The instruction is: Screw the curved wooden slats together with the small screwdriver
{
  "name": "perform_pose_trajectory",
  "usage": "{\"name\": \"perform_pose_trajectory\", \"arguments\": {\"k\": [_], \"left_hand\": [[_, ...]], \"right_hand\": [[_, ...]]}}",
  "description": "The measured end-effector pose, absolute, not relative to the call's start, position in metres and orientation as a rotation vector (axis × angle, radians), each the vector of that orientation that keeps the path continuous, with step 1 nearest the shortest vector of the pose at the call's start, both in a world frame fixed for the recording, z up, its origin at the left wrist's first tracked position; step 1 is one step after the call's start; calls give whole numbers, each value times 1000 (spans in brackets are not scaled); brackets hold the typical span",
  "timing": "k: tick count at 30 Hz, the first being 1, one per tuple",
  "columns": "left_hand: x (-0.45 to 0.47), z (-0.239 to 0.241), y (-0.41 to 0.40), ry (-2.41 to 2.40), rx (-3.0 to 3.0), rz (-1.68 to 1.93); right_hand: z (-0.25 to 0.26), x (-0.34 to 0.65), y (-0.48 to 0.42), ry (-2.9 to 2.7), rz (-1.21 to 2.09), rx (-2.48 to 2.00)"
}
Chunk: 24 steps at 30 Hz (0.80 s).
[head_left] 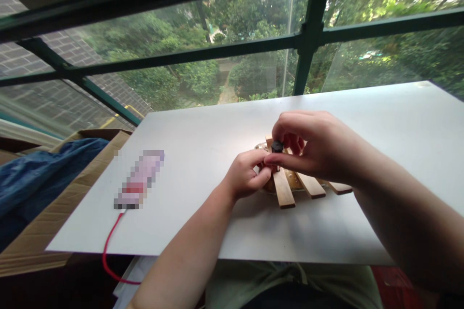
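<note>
My right hand [315,147] comes in from the right with thumb and index finger closed around a small black round knob [277,146]. Right below it, my left hand [248,174] has its fingers pinched by the end of a pale wooden slat [283,190]; what lies between those fingers is hidden. Two more slats, a middle slat [311,186] and a right slat [340,188], point toward me. Under the slats shows a glossy brown-gold piece [294,180] with a clear, shiny edge. My hands cover much of it.
The white table [188,164] stands against a green-framed window [311,24]. At left lies a blurred-out flat item [141,178] with a red cable [106,251] hanging over the front edge. A cardboard box [68,212] with blue cloth [54,169] stands beside the table.
</note>
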<state>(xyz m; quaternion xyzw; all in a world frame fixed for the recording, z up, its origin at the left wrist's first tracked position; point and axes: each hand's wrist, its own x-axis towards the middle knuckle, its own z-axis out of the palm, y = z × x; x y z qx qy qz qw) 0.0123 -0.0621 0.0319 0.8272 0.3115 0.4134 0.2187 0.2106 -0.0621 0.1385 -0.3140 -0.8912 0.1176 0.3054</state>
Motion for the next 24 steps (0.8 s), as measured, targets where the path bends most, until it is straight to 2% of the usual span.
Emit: {"name": "perform_pose_trajectory", "arguments": {"k": [12, 24], "left_hand": [[13, 32, -63, 878, 2258, 1181], [13, 32, -63, 895, 2272, 1154]], "right_hand": [[141, 212, -63, -2350, 291, -835], [139, 212, -62, -2378, 414, -635]]}}
